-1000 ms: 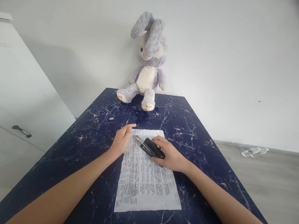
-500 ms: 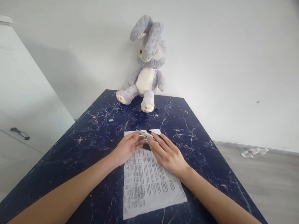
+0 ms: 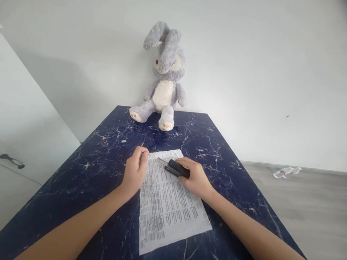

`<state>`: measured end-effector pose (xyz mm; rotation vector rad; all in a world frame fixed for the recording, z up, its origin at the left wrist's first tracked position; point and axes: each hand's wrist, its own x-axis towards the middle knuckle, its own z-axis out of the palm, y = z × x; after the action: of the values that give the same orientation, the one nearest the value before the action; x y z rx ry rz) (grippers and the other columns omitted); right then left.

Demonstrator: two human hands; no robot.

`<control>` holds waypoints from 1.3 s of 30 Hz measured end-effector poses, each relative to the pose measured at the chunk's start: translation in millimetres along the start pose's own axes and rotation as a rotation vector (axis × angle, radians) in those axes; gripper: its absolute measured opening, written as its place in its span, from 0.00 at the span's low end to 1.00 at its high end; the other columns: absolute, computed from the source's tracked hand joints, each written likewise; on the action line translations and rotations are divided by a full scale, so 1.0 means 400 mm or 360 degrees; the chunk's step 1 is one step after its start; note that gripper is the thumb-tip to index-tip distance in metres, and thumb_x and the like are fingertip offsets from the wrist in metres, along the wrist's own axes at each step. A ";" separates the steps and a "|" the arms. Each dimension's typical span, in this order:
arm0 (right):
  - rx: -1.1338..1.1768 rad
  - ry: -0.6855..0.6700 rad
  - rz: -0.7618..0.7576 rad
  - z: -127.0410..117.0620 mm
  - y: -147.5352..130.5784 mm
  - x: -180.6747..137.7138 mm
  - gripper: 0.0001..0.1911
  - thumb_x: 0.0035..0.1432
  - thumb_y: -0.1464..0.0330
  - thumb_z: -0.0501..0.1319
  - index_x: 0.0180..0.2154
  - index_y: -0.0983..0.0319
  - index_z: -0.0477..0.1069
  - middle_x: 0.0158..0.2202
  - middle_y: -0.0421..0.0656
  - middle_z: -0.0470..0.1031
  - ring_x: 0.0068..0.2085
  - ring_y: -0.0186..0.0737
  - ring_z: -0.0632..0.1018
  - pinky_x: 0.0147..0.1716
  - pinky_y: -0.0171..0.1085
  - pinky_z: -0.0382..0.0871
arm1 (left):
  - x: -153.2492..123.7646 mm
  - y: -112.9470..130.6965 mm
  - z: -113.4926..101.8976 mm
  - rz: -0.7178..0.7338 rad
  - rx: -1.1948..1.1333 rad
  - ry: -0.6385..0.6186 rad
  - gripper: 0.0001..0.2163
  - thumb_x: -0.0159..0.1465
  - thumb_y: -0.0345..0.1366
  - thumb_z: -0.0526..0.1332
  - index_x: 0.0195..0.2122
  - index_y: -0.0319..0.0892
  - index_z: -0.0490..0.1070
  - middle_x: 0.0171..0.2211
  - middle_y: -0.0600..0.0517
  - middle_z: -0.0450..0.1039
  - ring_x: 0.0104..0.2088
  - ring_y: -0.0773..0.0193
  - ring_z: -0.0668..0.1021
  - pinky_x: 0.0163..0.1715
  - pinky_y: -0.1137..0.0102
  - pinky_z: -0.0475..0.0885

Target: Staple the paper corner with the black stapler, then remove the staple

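Observation:
My right hand [image 3: 196,177] is closed around a black stapler [image 3: 179,169], holding it over the upper part of a printed sheet of paper [image 3: 174,216]. A thin metal piece [image 3: 162,161] sticks out from the stapler's front, pointing up and left. Beside the sheet's upper left corner, my left hand [image 3: 136,169] is curled with its thumb up against the fingers. Whether it pinches the paper's edge or some small thing, I cannot tell. A small silvery strip [image 3: 123,141], like a piece of staples, lies on the table beyond my left hand.
A grey plush rabbit [image 3: 165,74] sits at the far end of the dark blue marbled table [image 3: 107,157], against the wall. To the left stands a white cabinet [image 3: 22,109] with a black handle [image 3: 12,161]. A crumpled clear plastic item [image 3: 287,172] lies on the floor at right.
My hands were together at the stapler and have parted. The left has drawn back leftward to the sheet's corner and curled; the right has wrapped around the stapler. The view has shifted slightly.

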<state>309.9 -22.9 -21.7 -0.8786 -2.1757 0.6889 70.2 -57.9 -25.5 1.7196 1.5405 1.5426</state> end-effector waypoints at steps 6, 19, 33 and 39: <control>-0.0100 -0.0045 -0.0180 0.007 -0.016 -0.005 0.26 0.59 0.74 0.65 0.59 0.59 0.69 0.54 0.49 0.75 0.54 0.52 0.76 0.54 0.52 0.74 | -0.028 0.025 0.016 0.0357 0.0029 -0.0712 0.10 0.77 0.37 0.46 0.46 0.43 0.65 0.26 0.58 0.63 0.23 0.68 0.65 0.28 0.70 0.63; -0.0485 0.0055 -0.1172 -0.011 -0.008 -0.023 0.25 0.68 0.76 0.61 0.64 0.60 0.66 0.48 0.47 0.80 0.48 0.44 0.78 0.45 0.45 0.76 | -0.031 -0.003 0.024 0.1112 0.0251 -0.0780 0.15 0.75 0.39 0.56 0.30 0.41 0.67 0.23 0.55 0.68 0.23 0.68 0.71 0.24 0.72 0.64; -0.0325 0.0634 0.0804 -0.208 0.340 0.023 0.16 0.52 0.59 0.69 0.41 0.60 0.84 0.34 0.45 0.83 0.31 0.45 0.78 0.34 0.42 0.71 | 0.129 -0.225 -0.099 -0.0094 0.1573 -0.0173 0.23 0.73 0.36 0.49 0.66 0.35 0.65 0.67 0.34 0.62 0.66 0.37 0.66 0.62 0.45 0.65; -0.0614 0.0612 0.0752 -0.205 0.389 0.028 0.21 0.51 0.59 0.69 0.45 0.60 0.83 0.37 0.48 0.80 0.41 0.51 0.79 0.48 0.48 0.70 | 0.126 -0.225 -0.094 0.0016 0.1568 -0.0281 0.19 0.70 0.30 0.50 0.56 0.38 0.76 0.56 0.40 0.74 0.56 0.48 0.76 0.61 0.56 0.69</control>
<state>425.1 101.2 -70.6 -1.6136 -1.7865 0.2725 -13.9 2.0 -62.9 2.2230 2.3879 0.5677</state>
